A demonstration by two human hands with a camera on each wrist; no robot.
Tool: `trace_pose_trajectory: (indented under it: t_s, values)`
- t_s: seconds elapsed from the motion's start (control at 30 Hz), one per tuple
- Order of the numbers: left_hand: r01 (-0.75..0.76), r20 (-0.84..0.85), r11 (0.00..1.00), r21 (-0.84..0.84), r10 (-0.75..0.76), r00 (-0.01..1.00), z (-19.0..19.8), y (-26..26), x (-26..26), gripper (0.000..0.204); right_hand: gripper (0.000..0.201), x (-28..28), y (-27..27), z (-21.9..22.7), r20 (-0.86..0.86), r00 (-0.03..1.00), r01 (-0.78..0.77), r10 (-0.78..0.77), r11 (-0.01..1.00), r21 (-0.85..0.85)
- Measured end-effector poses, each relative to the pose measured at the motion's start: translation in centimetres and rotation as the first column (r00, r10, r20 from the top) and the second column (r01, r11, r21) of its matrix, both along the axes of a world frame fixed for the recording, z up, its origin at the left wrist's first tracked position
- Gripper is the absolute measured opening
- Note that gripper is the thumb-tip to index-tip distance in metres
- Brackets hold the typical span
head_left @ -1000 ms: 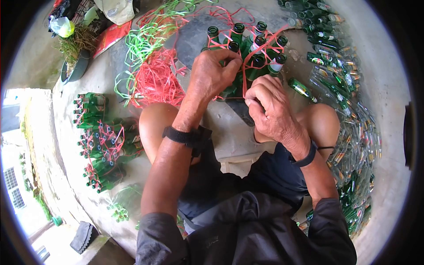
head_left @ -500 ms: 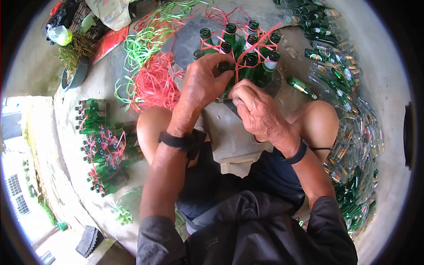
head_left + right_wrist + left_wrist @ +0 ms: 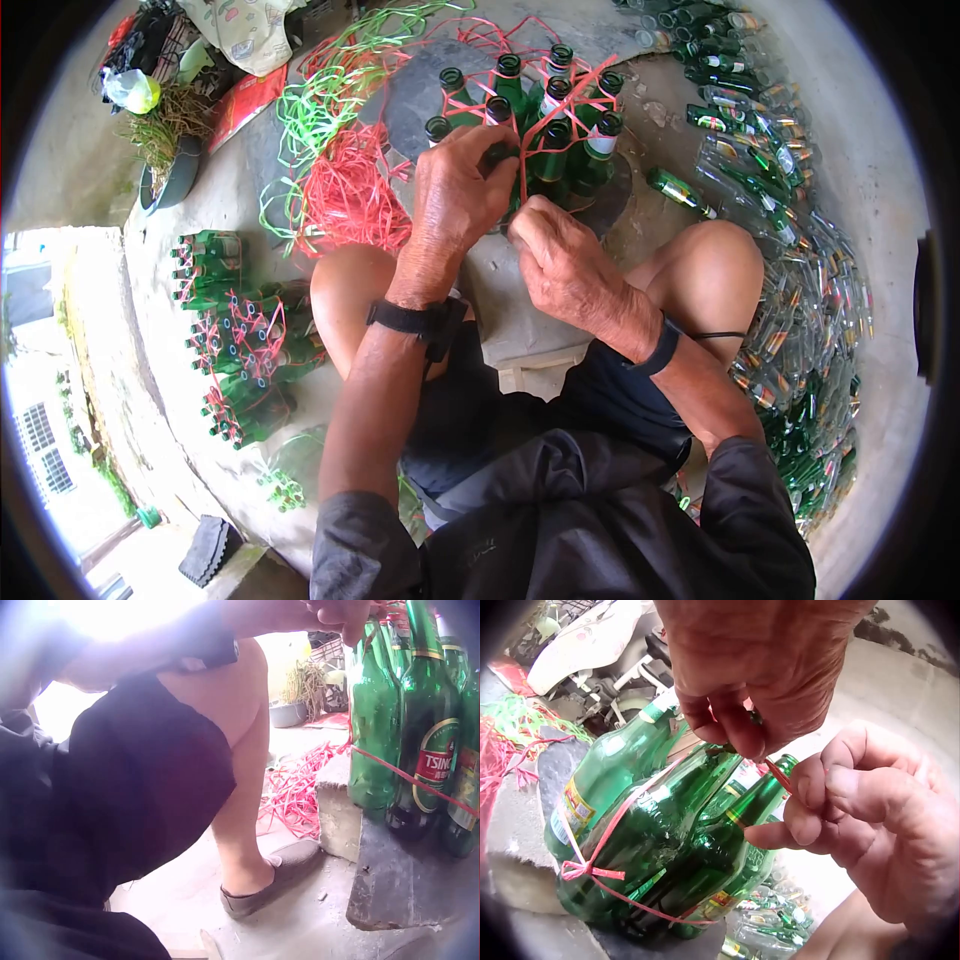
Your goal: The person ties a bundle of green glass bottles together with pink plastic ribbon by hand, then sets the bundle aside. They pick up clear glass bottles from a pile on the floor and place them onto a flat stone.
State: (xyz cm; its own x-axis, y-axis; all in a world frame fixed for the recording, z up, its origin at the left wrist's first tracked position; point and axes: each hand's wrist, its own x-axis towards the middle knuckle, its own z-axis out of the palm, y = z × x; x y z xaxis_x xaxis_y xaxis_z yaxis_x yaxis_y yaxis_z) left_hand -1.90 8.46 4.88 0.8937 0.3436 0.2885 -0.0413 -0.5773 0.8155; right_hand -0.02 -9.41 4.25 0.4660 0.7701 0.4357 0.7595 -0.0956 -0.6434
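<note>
A bundle of green glass bottles [image 3: 551, 160] stands upright, laced together with thin red plastic strap [image 3: 630, 799] that has a small bow knot on its side. My left hand [image 3: 462, 190] is at the near left corner, thumb and fingers curled round the top of a bottle's neck. From beneath those fingers a short length of strap runs across to my right hand [image 3: 885, 817], which pinches it between thumb and fingertips. In the right wrist view the same strap circles the bottles' bodies, one bearing a red oval label [image 3: 439, 765]; my right hand is outside that view.
The bundle stands on a dark slab [image 3: 397, 877]. Left of it lies a heap of loose red strap [image 3: 350, 195] and green strap [image 3: 325, 100]. More tied bottles [image 3: 235, 330] are at far left; many loose bottles [image 3: 780, 270] lie along the right wall. A single bottle [image 3: 680, 193] lies nearby.
My right hand has moved left and a little towards me, closer to the left hand. My left hand keeps to the same bottle top. The bundle sits slightly further left in the head view.
</note>
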Motion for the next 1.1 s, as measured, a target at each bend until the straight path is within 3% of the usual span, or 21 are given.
trace_pose_trajectory:
  t_s: [0.27, 0.33, 0.47, 0.53, 0.6, 0.67, 0.7, 0.73, 0.8, 0.97, 1.03, 1.1]
  values:
    - [-0.006, 0.016, 1.0, 0.004, 0.006, 1.0, -0.5, 0.2, 0.2, 0.024, 0.022, 0.2, -0.1, -0.3, 0.014, 1.0, 0.02, -0.021, 1.0, 0.008]
    - [-0.006, 0.013, 1.0, 0.002, 0.006, 1.0, -0.4, 0.1, 0.2, 0.024, 0.022, 0.2, -0.2, -0.8, -0.114, 0.992, 0.062, -0.058, 0.998, 0.028]
    - [0.001, -0.017, 1.0, -0.013, -0.001, 1.0, -0.3, 0.3, 0.1, 0.024, 0.022, 0.4, -0.3, -1.5, -0.188, 0.98, 0.089, -0.067, 0.99, 0.111]
    - [0.004, -0.009, 1.0, -0.026, -0.004, 1.0, -0.4, 0.4, 0.1, 0.024, 0.024, 0.2, 0.0, -1.3, -0.484, 0.87, 0.2, -0.094, 0.964, 0.173]
    - [0.004, 0.0, 0.999, -0.039, -0.004, 1.0, -0.3, 0.3, 0.1, 0.025, 0.027, 0.5, -0.4, -0.8, -0.525, 0.841, 0.245, -0.128, 0.957, 0.158]
    - [0.002, -0.008, 0.999, -0.036, -0.002, 1.0, 0.0, 0.3, 0.0, 0.025, 0.034, 1.3, -0.5, -0.1, -0.637, 0.734, 0.336, -0.236, 0.941, 0.039]
    - [0.001, -0.01, 0.999, -0.038, -0.001, 1.0, 0.0, 0.3, -0.1, 0.025, 0.029, 1.5, -0.2, 0.7, -0.71, 0.66, 0.368, -0.246, 0.93, 0.02]
    - [0.002, -0.021, 0.999, -0.049, -0.003, 1.0, 0.0, 0.3, 0.0, 0.025, 0.029, 2.1, -0.1, 0.5, -0.711, 0.658, 0.367, -0.247, 0.93, 0.018]
    - [0.006, -0.034, 0.998, -0.062, -0.008, 0.999, -0.1, 0.2, 0.0, 0.025, 0.022, 3.6, -0.2, 0.0, -0.744, 0.617, 0.223, -0.258, 0.963, -0.149]
    - [-0.003, 0.006, 0.999, -0.044, 0.003, 1.0, -0.4, 0.2, 0.1, 0.024, 0.026, 3.8, 0.4, -1.1, -0.641, 0.71, 0.221, -0.291, 0.957, -0.189]
    - [-0.012, 0.018, 1.0, -0.01, 0.012, 1.0, -0.3, 0.1, 0.0, 0.023, 0.028, 3.8, 0.5, -1.8, -0.54, 0.807, 0.207, -0.24, 0.971, -0.123]
    - [-0.021, 0.031, 0.999, 0.024, 0.02, 0.999, -0.3, -0.1, 0.0, 0.022, 0.028, 3.8, 0.7, -2.0, -0.522, 0.825, 0.19, -0.216, 0.976, -0.104]
